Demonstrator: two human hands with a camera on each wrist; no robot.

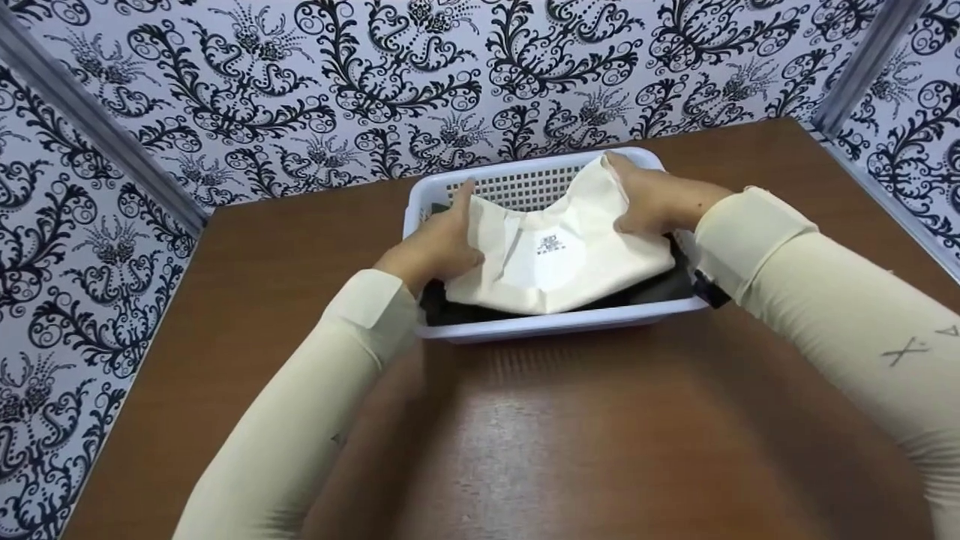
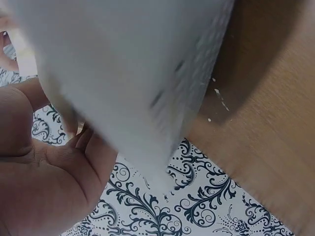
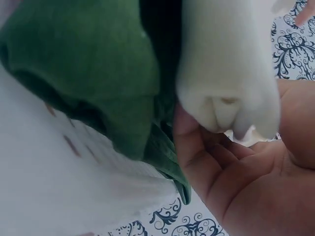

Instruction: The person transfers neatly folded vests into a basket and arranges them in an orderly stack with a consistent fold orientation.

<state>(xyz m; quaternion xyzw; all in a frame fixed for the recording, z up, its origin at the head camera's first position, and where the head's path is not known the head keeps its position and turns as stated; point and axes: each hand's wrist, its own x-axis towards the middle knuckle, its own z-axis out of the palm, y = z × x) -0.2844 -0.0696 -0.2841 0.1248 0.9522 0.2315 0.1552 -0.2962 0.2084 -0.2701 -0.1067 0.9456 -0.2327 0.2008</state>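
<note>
A folded cream shirt (image 1: 592,259) with a small printed mark inside its neckline is held over a white plastic basket (image 1: 555,321) in the head view. My left hand (image 1: 444,244) grips its left side, thumb in front and fingers behind. At the other side my right hand (image 1: 651,196) grips the shirt; in the right wrist view, its fingers (image 3: 197,152) curl under the folded edge. Dark green cloth (image 3: 93,54) lies in the basket beneath the shirt and hangs over the rim in that view. The basket's wall hides much of the left wrist view.
The basket stands on a brown wooden table (image 1: 525,442), close to the back wall (image 1: 360,97) with its black-and-white scroll pattern. Similar patterned panels rise at the left and right. A small black object (image 1: 710,290) sits by the right wrist at the basket's front corner.
</note>
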